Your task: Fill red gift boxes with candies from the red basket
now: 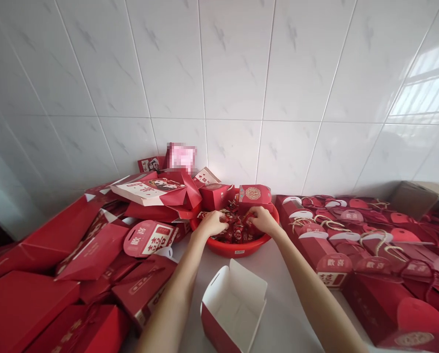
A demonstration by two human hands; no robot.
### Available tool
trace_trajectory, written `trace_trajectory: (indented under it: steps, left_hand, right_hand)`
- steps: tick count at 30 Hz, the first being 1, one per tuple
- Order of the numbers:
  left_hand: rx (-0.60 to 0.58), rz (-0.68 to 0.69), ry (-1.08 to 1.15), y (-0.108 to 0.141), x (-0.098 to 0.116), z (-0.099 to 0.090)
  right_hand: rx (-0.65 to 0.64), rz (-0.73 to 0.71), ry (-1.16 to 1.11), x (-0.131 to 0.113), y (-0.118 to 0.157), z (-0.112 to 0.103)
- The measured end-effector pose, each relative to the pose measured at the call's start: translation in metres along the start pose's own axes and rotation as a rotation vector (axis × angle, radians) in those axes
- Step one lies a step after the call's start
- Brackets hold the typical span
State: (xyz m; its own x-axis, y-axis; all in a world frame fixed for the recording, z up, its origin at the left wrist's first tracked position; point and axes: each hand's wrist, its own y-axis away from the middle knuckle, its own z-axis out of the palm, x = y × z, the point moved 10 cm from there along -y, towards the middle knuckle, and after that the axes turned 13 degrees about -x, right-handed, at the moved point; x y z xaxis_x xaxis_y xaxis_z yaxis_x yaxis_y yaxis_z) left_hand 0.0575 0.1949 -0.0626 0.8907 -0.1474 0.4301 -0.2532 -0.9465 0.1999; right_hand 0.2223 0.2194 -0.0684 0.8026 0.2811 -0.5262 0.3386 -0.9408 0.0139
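A red plastic basin (235, 250) stands by the tiled wall, holding a pile of small red wrapped candies (238, 231). Both of my arms reach forward into it. My left hand (214, 224) is at the basin's left side, fingers curled down and closed on candies. On the right side, my right hand (262, 219) has its thumb and fingers pinched together on red wrapped candies; the fingertips are partly hidden among the wrappers. Between my forearms, an open-topped red box (234, 304) with a white inside sits on the table, with nothing visible inside.
Red boxes (145, 284) and larger cartons are heaped at the left. On the right stand rows of red gift boxes (335, 267) with cord handles. Two small red boxes (255, 194) rest at the basin's back rim. A brown carton (412, 198) is at the far right.
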Motion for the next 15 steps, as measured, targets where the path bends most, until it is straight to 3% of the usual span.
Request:
trace_trajectory:
  steps: [9,15]
  left_hand:
    - [-0.184,0.078,-0.084,-0.01,0.024,0.032]
    - [-0.237,0.111,-0.031,-0.017,0.021,0.04]
  right_hand:
    - [-0.163,-0.166,-0.013,-0.027,0.007,0.015]
    - [-0.254,-0.125,0.085,-0.027,0.005,0.026]
